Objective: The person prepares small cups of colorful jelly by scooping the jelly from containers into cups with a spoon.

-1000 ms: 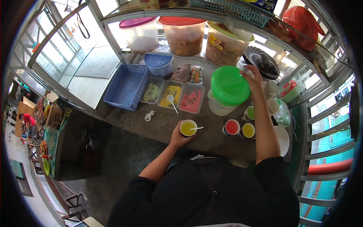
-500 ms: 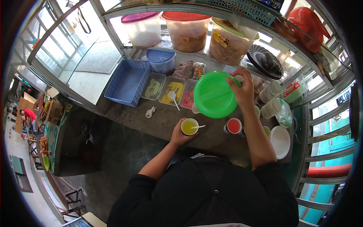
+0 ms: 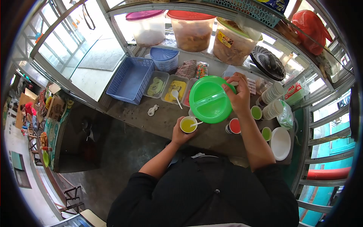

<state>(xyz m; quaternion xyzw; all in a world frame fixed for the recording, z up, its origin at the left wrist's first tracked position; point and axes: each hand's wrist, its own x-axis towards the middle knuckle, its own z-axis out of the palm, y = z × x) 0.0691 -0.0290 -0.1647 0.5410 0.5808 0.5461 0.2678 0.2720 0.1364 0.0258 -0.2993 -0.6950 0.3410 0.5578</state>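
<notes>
Left hand (image 3: 180,133) wrapped round a cup (image 3: 188,125) of yellow liquid at the near edge of the desk (image 3: 159,119), apparently steadying it; a white spoon (image 3: 197,123) stands in it, handle pointing right. Right hand (image 3: 238,96) clamped on the far side of a jug (image 3: 209,99), which is lifted and tipped so far toward the person that its green lid faces the camera and hides the body. The jug's low edge hangs just above and beyond the cup, a tilt that seems meant to bring its lip over the cup; no stream is visible. The two hands are apart, the cup nearer the body and the jug just beyond it.

Right of the cup stand a red cup (image 3: 235,126) and two green cups (image 3: 256,112), with a white bowl (image 3: 280,143) and cup stacks (image 3: 273,92) within the right arm's reach. Behind the jug lie trays (image 3: 174,92) of coloured filling and a blue basket (image 3: 130,79); tubs (image 3: 193,24) line the shelf above.
</notes>
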